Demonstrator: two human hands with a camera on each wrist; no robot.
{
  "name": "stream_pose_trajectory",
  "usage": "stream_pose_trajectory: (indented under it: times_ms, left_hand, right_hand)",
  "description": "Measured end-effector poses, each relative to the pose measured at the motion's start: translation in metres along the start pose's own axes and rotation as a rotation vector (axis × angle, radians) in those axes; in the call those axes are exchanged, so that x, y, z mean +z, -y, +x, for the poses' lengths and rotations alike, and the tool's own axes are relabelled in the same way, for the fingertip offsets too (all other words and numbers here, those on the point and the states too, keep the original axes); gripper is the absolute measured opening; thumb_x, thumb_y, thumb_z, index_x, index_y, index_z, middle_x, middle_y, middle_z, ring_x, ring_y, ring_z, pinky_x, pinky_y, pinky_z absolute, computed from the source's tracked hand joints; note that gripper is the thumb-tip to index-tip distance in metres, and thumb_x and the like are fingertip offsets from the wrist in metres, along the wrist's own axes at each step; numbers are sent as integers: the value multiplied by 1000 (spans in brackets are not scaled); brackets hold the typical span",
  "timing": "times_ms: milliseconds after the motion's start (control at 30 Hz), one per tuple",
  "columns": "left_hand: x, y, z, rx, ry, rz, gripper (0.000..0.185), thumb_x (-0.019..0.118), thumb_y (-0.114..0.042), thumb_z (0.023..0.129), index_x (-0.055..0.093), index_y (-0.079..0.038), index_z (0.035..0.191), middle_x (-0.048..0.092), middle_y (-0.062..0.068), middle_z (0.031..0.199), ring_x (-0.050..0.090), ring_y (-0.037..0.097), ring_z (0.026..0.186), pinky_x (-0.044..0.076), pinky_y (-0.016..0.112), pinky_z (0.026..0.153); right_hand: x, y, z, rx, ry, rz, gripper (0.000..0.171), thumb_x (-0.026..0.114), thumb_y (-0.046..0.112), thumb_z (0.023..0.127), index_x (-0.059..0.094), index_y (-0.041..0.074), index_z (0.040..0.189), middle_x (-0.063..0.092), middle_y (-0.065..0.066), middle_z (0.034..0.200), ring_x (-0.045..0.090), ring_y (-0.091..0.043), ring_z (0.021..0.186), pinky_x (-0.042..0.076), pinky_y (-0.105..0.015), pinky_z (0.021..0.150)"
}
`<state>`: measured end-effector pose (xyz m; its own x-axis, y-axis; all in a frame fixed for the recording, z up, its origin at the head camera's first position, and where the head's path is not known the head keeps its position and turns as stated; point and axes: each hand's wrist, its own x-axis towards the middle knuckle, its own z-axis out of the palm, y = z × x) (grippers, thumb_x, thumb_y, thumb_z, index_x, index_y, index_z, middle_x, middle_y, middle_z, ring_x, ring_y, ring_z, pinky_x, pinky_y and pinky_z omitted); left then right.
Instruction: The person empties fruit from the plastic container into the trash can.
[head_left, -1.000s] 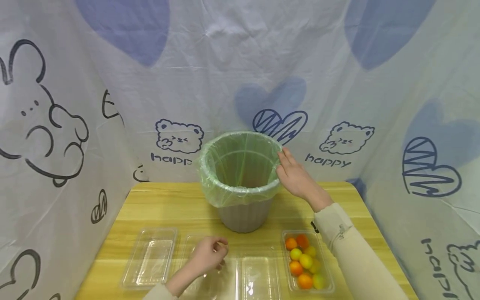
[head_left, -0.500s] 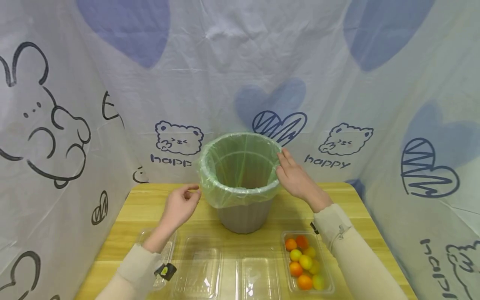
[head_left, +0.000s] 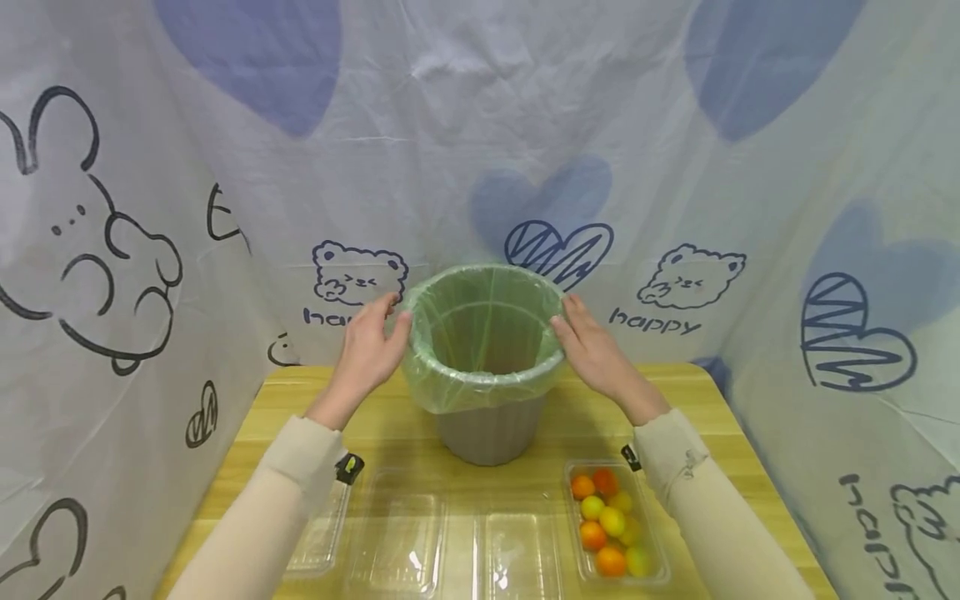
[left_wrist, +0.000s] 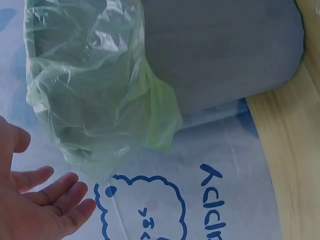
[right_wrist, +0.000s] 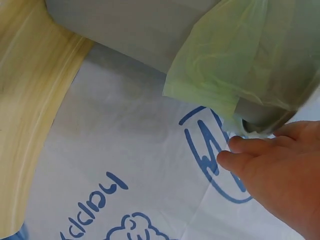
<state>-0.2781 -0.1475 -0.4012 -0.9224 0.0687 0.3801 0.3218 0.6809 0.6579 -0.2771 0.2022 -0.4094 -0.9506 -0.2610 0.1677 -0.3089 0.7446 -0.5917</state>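
A grey ribbed trash can (head_left: 489,429) stands upright on the wooden table, lined with a thin green trash bag (head_left: 480,393) folded down over its rim. My left hand (head_left: 369,346) is at the left of the rim, fingers spread and relaxed; in the left wrist view a gap shows between the fingertips (left_wrist: 82,205) and the bag (left_wrist: 95,100). On the opposite side, my right hand (head_left: 596,350) has its straight fingers right at the rim. The right wrist view shows these fingertips (right_wrist: 235,145) beside the bag's folded edge (right_wrist: 215,75).
In front of the can, a clear plastic box (head_left: 663,575) of small orange, yellow and green fruits (head_left: 611,522) sits at the right. Several clear plastic containers (head_left: 397,533) lie to its left, one partly behind the left sleeve (head_left: 262,508). A printed cloth (head_left: 435,125) surrounds the table.
My left hand has risen from over the clear containers to the left side of the can's rim, its fingers opening out. My right hand has stayed at the rim, its thumb shifting slightly.
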Motion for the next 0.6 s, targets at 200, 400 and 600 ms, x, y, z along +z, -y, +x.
stream_pose_trajectory:
  times_ms: [200, 400, 600]
  left_hand:
    - [3, 0, 14, 29, 27, 75, 59, 48, -31, 110, 40, 2, 158, 53, 29, 153, 49, 48, 142, 39, 65, 122]
    - [3, 0, 26, 79, 117, 210, 63, 43, -33, 112, 31, 4, 162, 40, 30, 162, 37, 49, 152, 28, 62, 130]
    - [2, 2, 31, 65, 247, 318, 70, 30, -43, 114, 16, 2, 166, 25, 29, 170, 20, 50, 159, 5, 71, 131]
  right_hand:
    - [-4, -9, -14, -21, -47, 7, 69, 24, 48, 115, 18, 4, 168, 11, -18, 176, 11, -39, 164, 12, -56, 136]
    - [3, -26, -37, 15, -78, -7, 67, 29, 44, 115, 24, -1, 165, 20, -24, 173, 19, -44, 161, 18, -58, 134]
    - [16, -45, -65, 67, -62, -20, 68, 32, 44, 115, 28, -4, 163, 23, -26, 171, 23, -47, 159, 21, -61, 132]
